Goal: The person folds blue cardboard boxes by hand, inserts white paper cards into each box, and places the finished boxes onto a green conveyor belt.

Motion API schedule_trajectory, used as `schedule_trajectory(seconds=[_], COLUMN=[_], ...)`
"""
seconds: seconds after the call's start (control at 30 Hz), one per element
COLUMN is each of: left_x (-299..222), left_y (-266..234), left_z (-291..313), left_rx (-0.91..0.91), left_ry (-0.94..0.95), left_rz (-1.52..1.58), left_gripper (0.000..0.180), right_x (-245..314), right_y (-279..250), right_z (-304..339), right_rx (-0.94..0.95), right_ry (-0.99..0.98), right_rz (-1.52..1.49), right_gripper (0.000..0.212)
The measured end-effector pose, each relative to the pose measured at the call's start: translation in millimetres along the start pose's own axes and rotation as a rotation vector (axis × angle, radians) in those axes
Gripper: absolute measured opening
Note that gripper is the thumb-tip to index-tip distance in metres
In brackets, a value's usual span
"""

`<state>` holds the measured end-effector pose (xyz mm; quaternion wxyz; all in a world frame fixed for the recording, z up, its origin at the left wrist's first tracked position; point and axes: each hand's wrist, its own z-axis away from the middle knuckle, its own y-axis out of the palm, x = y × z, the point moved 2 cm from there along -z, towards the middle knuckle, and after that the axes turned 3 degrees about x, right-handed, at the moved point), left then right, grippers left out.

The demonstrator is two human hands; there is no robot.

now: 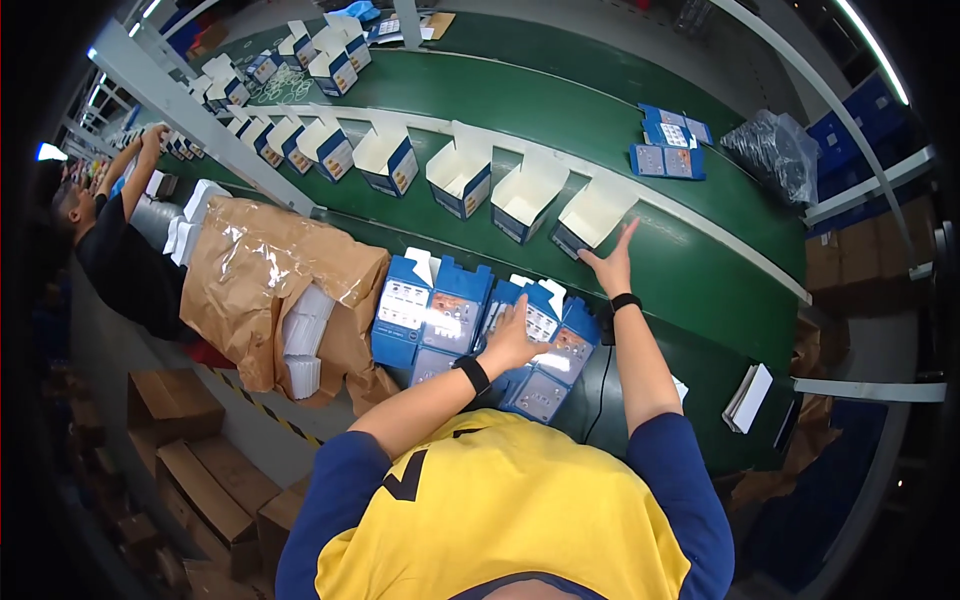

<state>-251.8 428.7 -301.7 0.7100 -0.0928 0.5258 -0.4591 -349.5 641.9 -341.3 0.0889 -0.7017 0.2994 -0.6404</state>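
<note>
My left hand (510,340) lies with fingers stretched out over a stack of flat, unfolded blue cartons (560,355) right in front of me. Beside it, to the left, sits another pile of the same flat cartons (455,315). My right hand (612,268) is spread at the near right corner of an open blue-and-white box (592,215), the last in a row on the green belt. Its thumb is by the box's lower edge, but whether it touches is hard to tell. A second open box (528,198) stands just left of that one.
Several open boxes (388,160) line the green conveyor (690,255). Left of me is a brown paper bag (250,270) with white folded inserts. A co-worker (125,235) stands farther left. Flat cartons (668,145) and a plastic bag (775,155) lie at the far right; cardboard boxes (175,405) fill the lower left.
</note>
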Motion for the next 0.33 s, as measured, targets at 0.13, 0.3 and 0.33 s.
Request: schedule_trajectory(seconds=[0.13,0.3,0.33], left_x=[21.2,13.3,3.1], left_y=[-2.5,-3.2,-7.8], left_z=[5.6,6.4,11.7], left_rx=[-0.028,-0.003,0.016], left_ry=[0.031,-0.010,-0.038], left_rz=[0.235,0.498,0.483], left_gripper=[0.099,0.097,0.097], right_x=[-11.0,-7.0,-8.6], right_y=[-21.4,-0.2,11.0], right_z=[71.3,178.6,189.6], right_rx=[-0.004,0.314,0.229], right_ry=[0.408,0.717,0.649], right_rz=[-0.137,-0.773,-0.648], right_gripper=[0.091,0.078,0.079])
